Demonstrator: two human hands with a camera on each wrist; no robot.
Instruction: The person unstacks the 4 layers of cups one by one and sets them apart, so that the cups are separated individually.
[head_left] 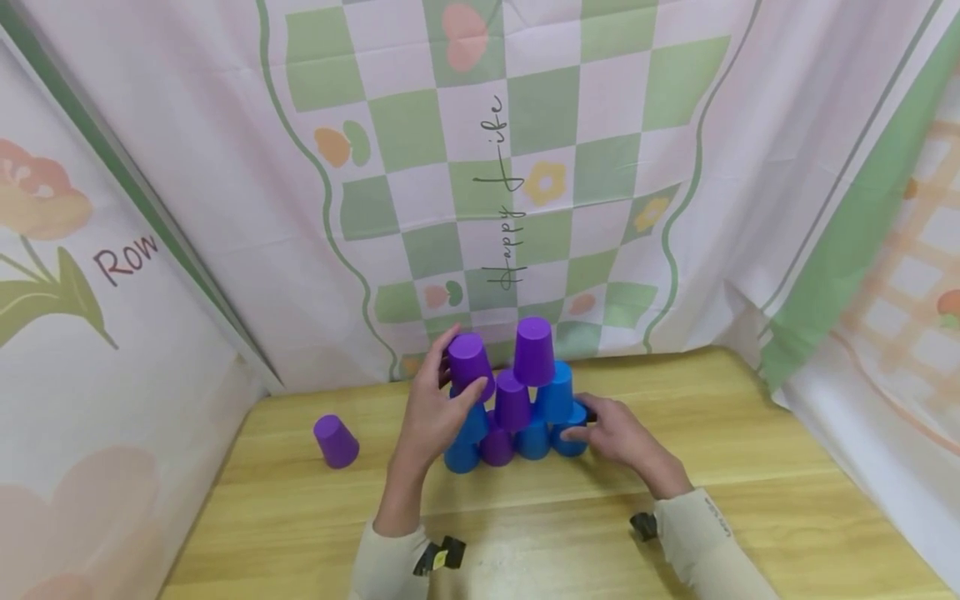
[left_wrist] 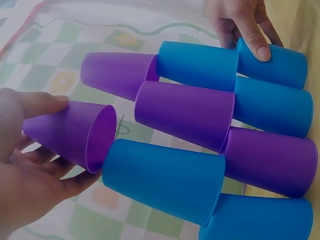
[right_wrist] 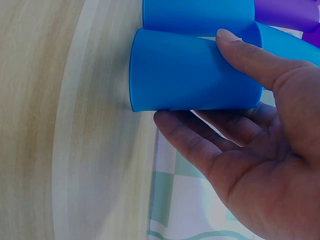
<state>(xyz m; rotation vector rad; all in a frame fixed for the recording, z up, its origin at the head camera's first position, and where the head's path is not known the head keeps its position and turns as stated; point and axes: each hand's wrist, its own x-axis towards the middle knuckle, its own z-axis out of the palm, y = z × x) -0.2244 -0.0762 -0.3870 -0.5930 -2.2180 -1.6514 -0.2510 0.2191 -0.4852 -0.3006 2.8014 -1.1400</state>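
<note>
A pyramid of upside-down plastic cups stands on the table. My left hand [head_left: 435, 412] grips a purple cup [left_wrist: 70, 132] between thumb and fingers at the stack's upper left. That cup is slightly tilted, its rim at the top of a blue cup [left_wrist: 165, 177]; whether they touch, I cannot tell. Beside it in the middle row are a purple cup [head_left: 512, 402] and another blue cup [head_left: 556, 393]. Another purple cup [head_left: 534, 352] rests across those two. At the bottom right, my right hand [head_left: 618, 433] holds the end blue cup [right_wrist: 195, 72], thumb and fingers on opposite sides.
A lone purple cup [head_left: 337, 442] stands upside down on the wooden table [head_left: 540, 533], left of the stack. Patterned curtains [head_left: 390, 217] hang close behind the cups and along both sides.
</note>
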